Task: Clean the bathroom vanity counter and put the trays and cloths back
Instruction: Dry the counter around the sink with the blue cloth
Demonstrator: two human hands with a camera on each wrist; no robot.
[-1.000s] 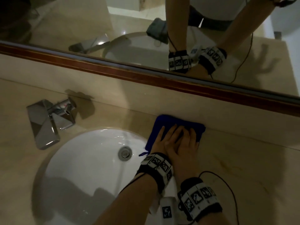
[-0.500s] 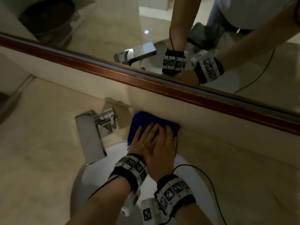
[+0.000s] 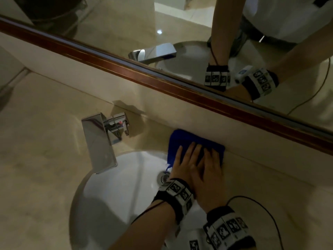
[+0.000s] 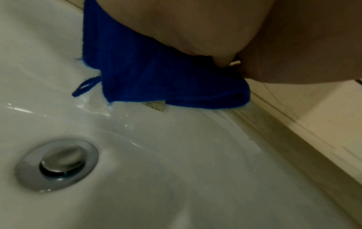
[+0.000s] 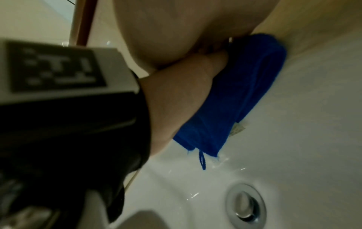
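Pressed flat on the cloth (image 3: pixel 196 141): left hand (image 3: pixel 185 163) and right hand (image 3: pixel 209 174), fingers straight, side by side, the right partly over the left, gripping nothing. Lay folded, blue, on the counter (image 3: pixel 45 159) strip behind the sink (image 3: pixel 126 177), its far edge against the backsplash (image 3: pixel 234 145) under the mirror (image 3: pixel 180 33) frame, its near edge over the basin rim. Hung from the near edge in the left wrist view: a small loop (image 4: pixel 86 86) and a pale tag (image 4: pixel 154 106). Sat below in the basin: drain (image 4: pixel 58 164), wet streaks nearby. Stood to the left, apart from the cloth: chrome tap (image 3: pixel 102 139). Trailed over the counter on the right: a thin black cable (image 3: pixel 261 210).
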